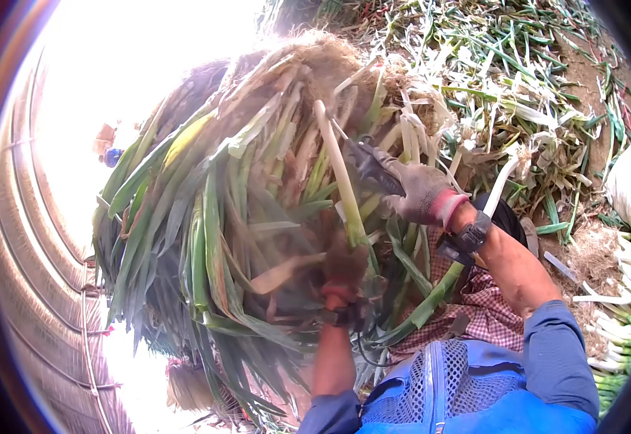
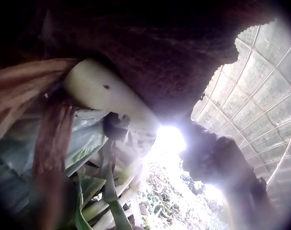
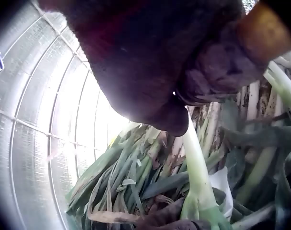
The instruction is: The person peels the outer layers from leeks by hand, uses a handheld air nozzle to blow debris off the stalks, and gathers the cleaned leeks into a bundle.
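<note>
A long green onion (image 1: 338, 170) stands tilted in front of the pile, its pale root end up. My gloved left hand (image 1: 346, 264) grips it low, where the stalk turns green. In the left wrist view a pale stalk (image 2: 100, 88) shows under the dark glove. My gloved right hand (image 1: 420, 189) holds a dark-handled tool (image 1: 377, 168) with a thin tip pointing at the upper stalk; its exact kind I cannot tell. The right wrist view has the onion's stalk (image 3: 197, 165) just below the glove. Much of the left hand is blurred.
A big heap of unpeeled green onions (image 1: 185, 195) fills the left and middle. Stripped leaves (image 1: 503, 72) litter the ground at the back right. Cleaned green onions (image 1: 626, 311) lie at the right edge. Another onion (image 1: 502, 186) passes behind the right wrist. A ribbed sheet wall (image 1: 48, 289) curves along the left.
</note>
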Available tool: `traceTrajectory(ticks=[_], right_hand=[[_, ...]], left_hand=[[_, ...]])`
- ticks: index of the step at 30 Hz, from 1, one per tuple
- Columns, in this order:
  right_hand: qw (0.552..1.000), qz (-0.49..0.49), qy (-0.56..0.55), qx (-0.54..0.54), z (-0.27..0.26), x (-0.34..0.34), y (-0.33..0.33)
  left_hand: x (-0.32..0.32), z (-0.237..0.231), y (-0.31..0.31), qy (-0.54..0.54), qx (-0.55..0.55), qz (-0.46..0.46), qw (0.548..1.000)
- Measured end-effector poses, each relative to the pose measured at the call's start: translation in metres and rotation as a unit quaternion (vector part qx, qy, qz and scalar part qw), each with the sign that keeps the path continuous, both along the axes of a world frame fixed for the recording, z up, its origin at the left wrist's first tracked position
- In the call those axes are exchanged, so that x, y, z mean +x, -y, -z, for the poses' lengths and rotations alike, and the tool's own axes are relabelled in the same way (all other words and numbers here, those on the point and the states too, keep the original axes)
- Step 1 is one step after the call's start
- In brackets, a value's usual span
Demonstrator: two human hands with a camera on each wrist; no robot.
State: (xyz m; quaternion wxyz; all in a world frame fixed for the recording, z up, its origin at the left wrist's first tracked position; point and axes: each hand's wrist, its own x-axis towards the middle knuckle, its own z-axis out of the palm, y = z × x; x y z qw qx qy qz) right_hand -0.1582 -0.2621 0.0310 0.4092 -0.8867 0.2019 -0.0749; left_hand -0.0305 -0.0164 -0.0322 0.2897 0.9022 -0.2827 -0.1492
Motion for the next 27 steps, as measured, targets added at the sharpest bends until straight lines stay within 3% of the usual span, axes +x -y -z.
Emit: traceTrajectory(ticks=[5,8,12,14,15,17,18,20,21,22,23,25,26,27], right_hand=[[1.0,-0.019,-0.015,0.005,-0.006,-0.005,-0.008],[1.0,-0.026,-0.006,0.001,-0.006,-0.021,-0.023],[0.998,-0.052,-0.016,0.013,0.017,-0.035,-0.025],[0.995,-0.086,-0.038,0.019,0.006,-0.045,-0.029],[0.991,-0.113,-0.063,0.024,0.001,-0.049,-0.03],[0.994,-0.089,-0.055,0.033,0.014,-0.049,-0.026],[0.998,-0.038,-0.044,0.033,0.025,-0.048,-0.022],[0.998,0.036,-0.028,0.036,0.034,-0.05,-0.016],[0.998,0.04,-0.045,0.034,0.02,-0.052,-0.015],[0.998,0.021,-0.005,0.051,0.028,-0.056,-0.016],[0.997,0.003,0.036,0.067,0.037,-0.06,-0.019],[0.996,-0.048,-0.006,0.069,0.016,-0.064,-0.027],[0.996,-0.036,0.002,0.077,0.018,-0.063,-0.03],[0.996,-0.024,0.009,0.086,0.024,-0.063,-0.032]], left_hand=[[-0.006,-0.002,-0.005,-0.032,0.012,-0.018,0.999],[-0.002,0.028,-0.022,-0.024,0.028,0.004,0.999],[-0.047,0.016,-0.013,0.012,0.058,0.025,0.998],[-0.068,0.023,-0.021,-0.008,0.128,0.141,0.982],[-0.074,0.017,-0.018,-0.005,0.128,0.137,0.982],[-0.084,0.003,-0.013,-0.01,0.253,0.252,0.934],[-0.083,-0.015,-0.008,0.008,0.205,0.246,0.947],[-0.073,-0.073,0.004,0.035,-0.05,0.173,0.983],[-0.06,-0.111,0.006,0.16,-0.134,0.17,0.963],[-0.04,-0.142,0.005,0.27,-0.108,0.166,0.942],[-0.021,-0.174,0.005,0.405,-0.123,0.173,0.889],[0.0,-0.225,-0.011,0.402,-0.085,0.029,0.911],[0.008,-0.253,-0.015,0.485,-0.016,0.018,0.874],[0.022,-0.269,-0.021,0.496,0.043,-0.017,0.867]])
